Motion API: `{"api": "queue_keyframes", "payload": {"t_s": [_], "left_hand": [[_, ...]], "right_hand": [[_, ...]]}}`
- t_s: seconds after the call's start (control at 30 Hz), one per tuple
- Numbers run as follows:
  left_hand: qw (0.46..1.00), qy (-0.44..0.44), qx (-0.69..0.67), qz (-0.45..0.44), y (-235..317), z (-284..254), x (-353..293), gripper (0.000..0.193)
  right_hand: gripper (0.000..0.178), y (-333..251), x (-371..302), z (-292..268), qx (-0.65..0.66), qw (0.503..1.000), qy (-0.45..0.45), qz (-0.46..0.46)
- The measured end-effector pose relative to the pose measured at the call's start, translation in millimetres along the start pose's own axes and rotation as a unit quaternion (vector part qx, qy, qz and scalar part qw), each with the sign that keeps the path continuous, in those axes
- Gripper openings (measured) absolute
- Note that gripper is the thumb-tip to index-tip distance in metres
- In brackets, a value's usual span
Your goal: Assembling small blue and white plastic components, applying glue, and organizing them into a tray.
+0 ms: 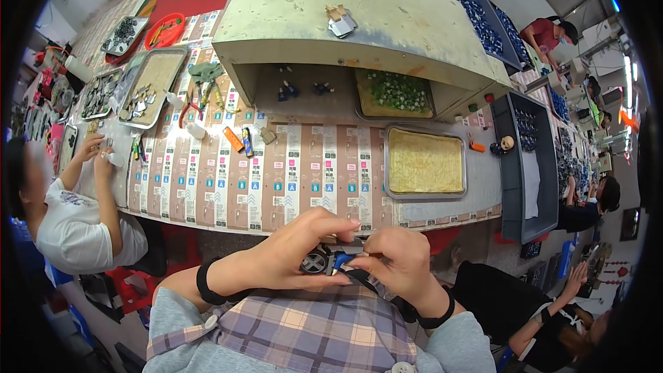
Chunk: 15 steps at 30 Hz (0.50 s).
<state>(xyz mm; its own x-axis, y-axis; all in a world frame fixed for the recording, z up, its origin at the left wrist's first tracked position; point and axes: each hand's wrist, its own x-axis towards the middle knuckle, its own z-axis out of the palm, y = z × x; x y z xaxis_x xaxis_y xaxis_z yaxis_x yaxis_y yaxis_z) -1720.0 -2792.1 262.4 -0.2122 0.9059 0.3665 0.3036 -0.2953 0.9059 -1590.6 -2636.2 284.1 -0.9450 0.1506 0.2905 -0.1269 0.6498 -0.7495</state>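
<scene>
Close to my body, in front of the table edge, my left hand [280,254] grips a small dark grey toy part with a spoked wheel [315,262]. Its thumb and fingers close round the wheel side. A blue piece [342,261] sticks out of the part beside the wheel. My right hand [400,259] has its fingertips pinched at the right end of the same part, next to the blue piece. The fingers hide much of the part, so its full shape cannot be made out. Both wrists wear black bands.
A metal tray [464,173] with a yellowish lining lies on the patterned table [318,193]. Orange and blue tubes [233,139], red-handled pliers [188,112] and a white bottle [196,131] lie left. Behind stands a pale shelf [345,7]; a grey bin [512,215] is right. People sit nearby.
</scene>
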Motion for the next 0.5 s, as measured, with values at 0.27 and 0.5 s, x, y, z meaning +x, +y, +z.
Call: {"api": "queue_keyframes", "payload": {"t_s": [0.27, 0.5], "left_hand": [[0.993, 0.015, -0.04, 0.107, -20.2, 3.8, -7.5, 0.087], [1.0, -0.006, 0.0, -0.002, -16.1, 9.4, -11.7, 0.093]], "right_hand": [[0.021, 5.7, 1.6, 1.9, 0.08, 0.996, 0.021, 0.043], [0.018, 9.4, -2.4, -2.1, 0.083, 0.995, 0.031, 0.044]]}}
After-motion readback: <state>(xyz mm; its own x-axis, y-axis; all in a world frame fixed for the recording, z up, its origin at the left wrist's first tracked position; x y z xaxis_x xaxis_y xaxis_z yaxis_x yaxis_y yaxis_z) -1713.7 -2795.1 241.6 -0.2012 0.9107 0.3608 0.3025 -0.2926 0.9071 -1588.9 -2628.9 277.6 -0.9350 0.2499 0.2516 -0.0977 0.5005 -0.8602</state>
